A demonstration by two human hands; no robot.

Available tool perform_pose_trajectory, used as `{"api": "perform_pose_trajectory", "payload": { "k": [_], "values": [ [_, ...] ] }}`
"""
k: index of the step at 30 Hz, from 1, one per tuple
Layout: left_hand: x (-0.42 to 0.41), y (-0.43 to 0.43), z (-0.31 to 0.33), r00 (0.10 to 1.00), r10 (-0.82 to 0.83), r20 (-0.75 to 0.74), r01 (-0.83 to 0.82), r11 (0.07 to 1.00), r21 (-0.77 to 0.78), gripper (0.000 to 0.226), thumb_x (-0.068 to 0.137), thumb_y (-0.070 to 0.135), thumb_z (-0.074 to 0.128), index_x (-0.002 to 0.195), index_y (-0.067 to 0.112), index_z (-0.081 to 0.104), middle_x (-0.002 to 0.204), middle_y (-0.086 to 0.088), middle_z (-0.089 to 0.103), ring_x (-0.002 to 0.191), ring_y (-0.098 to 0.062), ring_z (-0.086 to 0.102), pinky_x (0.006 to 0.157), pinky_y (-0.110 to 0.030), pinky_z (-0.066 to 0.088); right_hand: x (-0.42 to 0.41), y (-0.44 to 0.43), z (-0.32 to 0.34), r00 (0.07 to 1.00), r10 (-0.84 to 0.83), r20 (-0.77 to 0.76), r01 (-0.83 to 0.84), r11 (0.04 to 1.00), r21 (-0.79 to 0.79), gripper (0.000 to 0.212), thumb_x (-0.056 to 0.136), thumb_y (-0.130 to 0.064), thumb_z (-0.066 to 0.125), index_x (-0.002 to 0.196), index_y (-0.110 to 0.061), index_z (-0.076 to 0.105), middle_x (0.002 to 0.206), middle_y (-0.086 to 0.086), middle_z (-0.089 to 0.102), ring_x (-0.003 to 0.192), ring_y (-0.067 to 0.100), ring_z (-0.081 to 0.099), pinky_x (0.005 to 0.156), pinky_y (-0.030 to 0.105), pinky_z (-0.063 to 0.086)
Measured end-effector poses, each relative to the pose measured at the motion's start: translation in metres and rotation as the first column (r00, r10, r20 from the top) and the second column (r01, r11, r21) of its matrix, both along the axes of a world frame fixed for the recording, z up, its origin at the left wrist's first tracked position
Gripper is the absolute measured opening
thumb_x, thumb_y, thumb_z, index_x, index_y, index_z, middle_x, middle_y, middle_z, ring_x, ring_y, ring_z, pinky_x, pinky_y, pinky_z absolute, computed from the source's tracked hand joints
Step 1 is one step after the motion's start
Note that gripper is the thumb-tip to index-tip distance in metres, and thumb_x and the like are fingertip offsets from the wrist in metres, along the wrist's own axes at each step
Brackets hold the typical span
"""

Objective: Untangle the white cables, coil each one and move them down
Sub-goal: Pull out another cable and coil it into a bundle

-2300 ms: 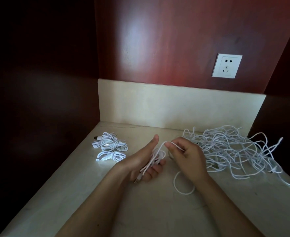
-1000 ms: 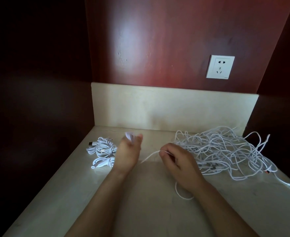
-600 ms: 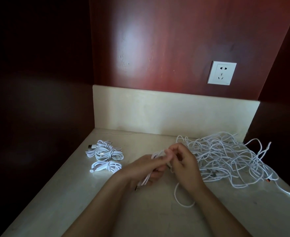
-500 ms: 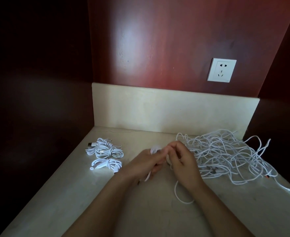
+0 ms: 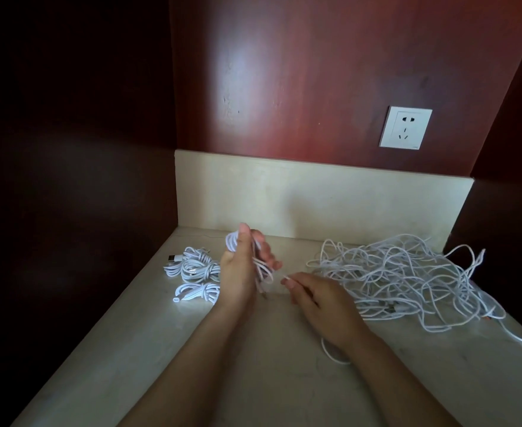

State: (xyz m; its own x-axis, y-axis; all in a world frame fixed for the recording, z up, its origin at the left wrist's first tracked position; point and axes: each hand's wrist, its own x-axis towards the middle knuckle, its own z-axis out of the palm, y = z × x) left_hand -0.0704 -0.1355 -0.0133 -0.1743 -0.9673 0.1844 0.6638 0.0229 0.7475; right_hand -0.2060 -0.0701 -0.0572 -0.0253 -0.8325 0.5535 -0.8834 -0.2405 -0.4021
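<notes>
Centrally, the left hand [image 5: 241,272] grips a half-wound cable [image 5: 262,270], the right hand [image 5: 318,300] pinches its tail; light, limp, springy, likely best pinched near the loops.

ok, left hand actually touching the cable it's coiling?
Touching. Head view: the left hand grips the white cable, loops hooked over its thumb and across the fingers.

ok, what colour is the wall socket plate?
The wall socket is white, set on the red-brown wood panel; head view.

White cables [image 5: 407,278]; cream counter [image 5: 253,380]; glossy red-brown wall [image 5: 299,72]; white socket [image 5: 405,127].
</notes>
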Motion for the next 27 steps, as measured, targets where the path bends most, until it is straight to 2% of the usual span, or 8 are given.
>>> {"api": "perform_pose_trajectory", "payload": {
  "k": [2, 5, 9, 11, 14, 17, 21, 27],
  "values": [
    [0.009, -0.008, 0.004, 0.991, 0.127, -0.039, -0.125, 0.991, 0.058, 0.041, 0.104, 0.036, 0.038, 0.069, 0.015, 0.044, 0.042, 0.006, 0.031, 0.032, -0.008, 0.028, 0.036, -0.015, 0.03, 0.0, 0.002, -0.001, 0.997, -0.004, -0.071, 0.007, 0.999, 0.045, 0.042, 0.096, -0.053, 0.034, 0.088, -0.025, 0.064, 0.075, -0.004, 0.065, 0.071, 0.009, 0.057, 0.064, 0.031, 0.041],
    [0.028, -0.016, 0.007, 0.953, 0.304, 0.019, -0.304, 0.949, 0.082, 0.044, 0.104, 0.038, 0.038, 0.065, 0.018, 0.041, 0.042, 0.007, 0.027, 0.034, -0.009, 0.022, 0.038, -0.016, 0.02, 0.003, 0.004, 0.001, 0.995, -0.004, -0.101, 0.01, 0.998, 0.059, 0.049, 0.092, -0.057, 0.034, 0.073, -0.019, 0.058, 0.065, -0.003, 0.055, 0.066, 0.011, 0.049, 0.058, 0.026, 0.029],
    [0.03, -0.016, -0.001, 0.862, 0.353, 0.363, -0.352, 0.933, -0.072, 0.036, 0.102, 0.026, 0.043, 0.069, 0.012, 0.044, 0.052, -0.002, 0.037, 0.038, -0.011, 0.03, 0.038, -0.021, 0.027, 0.005, 0.007, 0.008, 0.993, 0.001, 0.114, 0.004, 0.999, -0.047, 0.033, 0.088, -0.043, 0.053, 0.067, -0.017, 0.049, 0.061, -0.003, 0.046, 0.06, 0.009, 0.046, 0.058, 0.029, 0.036],
    [0.026, -0.02, -0.011, 0.788, 0.308, 0.534, -0.272, 0.951, -0.147, 0.032, 0.101, 0.018, 0.047, 0.07, 0.008, 0.048, 0.056, -0.004, 0.043, 0.035, -0.006, 0.034, 0.039, -0.019, 0.031, 0.006, 0.012, 0.012, 0.965, 0.046, 0.256, -0.013, 0.992, -0.127, 0.027, 0.086, -0.038, 0.055, 0.068, -0.019, 0.049, 0.062, -0.002, 0.047, 0.059, 0.009, 0.046, 0.06, 0.036, 0.04],
    [0.02, -0.023, -0.018, 0.672, 0.216, 0.708, -0.108, 0.975, -0.195, 0.031, 0.097, 0.012, 0.054, 0.066, 0.012, 0.057, 0.058, -0.001, 0.056, 0.031, -0.001, 0.041, 0.039, -0.017, 0.035, 0.01, 0.017, 0.016, 0.975, 0.076, 0.207, -0.032, 0.977, -0.209, 0.017, 0.092, -0.035, 0.054, 0.077, -0.027, 0.054, 0.069, -0.007, 0.053, 0.063, 0.009, 0.052, 0.062, 0.035, 0.044],
    [0.011, -0.01, -0.018, 0.521, 0.074, 0.85, 0.124, 0.979, -0.161, 0.042, 0.097, 0.03, 0.055, 0.058, 0.015, 0.061, 0.046, 0.007, 0.06, 0.036, 0.004, 0.049, 0.048, -0.012, 0.04, 0.012, 0.014, 0.016, 0.975, 0.073, 0.21, -0.018, 0.967, -0.253, 0.011, 0.094, -0.036, 0.052, 0.086, -0.033, 0.059, 0.08, -0.015, 0.06, 0.073, 0.007, 0.059, 0.066, 0.031, 0.047],
    [0.008, 0.008, -0.016, 0.567, -0.37, 0.736, 0.427, 0.896, 0.122, 0.066, 0.092, 0.068, 0.035, 0.066, 0.014, 0.062, 0.059, -0.004, 0.064, 0.044, -0.011, 0.055, 0.045, -0.017, 0.041, 0.005, 0.009, 0.013, 0.926, 0.082, 0.368, 0.017, 0.966, -0.259, 0.014, 0.091, -0.04, 0.055, 0.082, -0.031, 0.059, 0.071, -0.013, 0.058, 0.064, 0.009, 0.057, 0.062, 0.036, 0.048],
    [0.009, 0.01, -0.018, 0.421, -0.499, 0.758, 0.629, 0.762, 0.153, 0.07, 0.076, 0.086, 0.041, 0.067, 0.019, 0.057, 0.052, -0.002, 0.05, 0.041, -0.014, 0.038, 0.04, -0.021, 0.03, -0.004, 0.004, 0.014, 0.848, 0.067, 0.525, 0.096, 0.956, -0.277, 0.027, 0.088, -0.044, 0.055, 0.083, -0.019, 0.064, 0.074, -0.002, 0.062, 0.068, 0.013, 0.059, 0.064, 0.035, 0.048]
  ]
}}
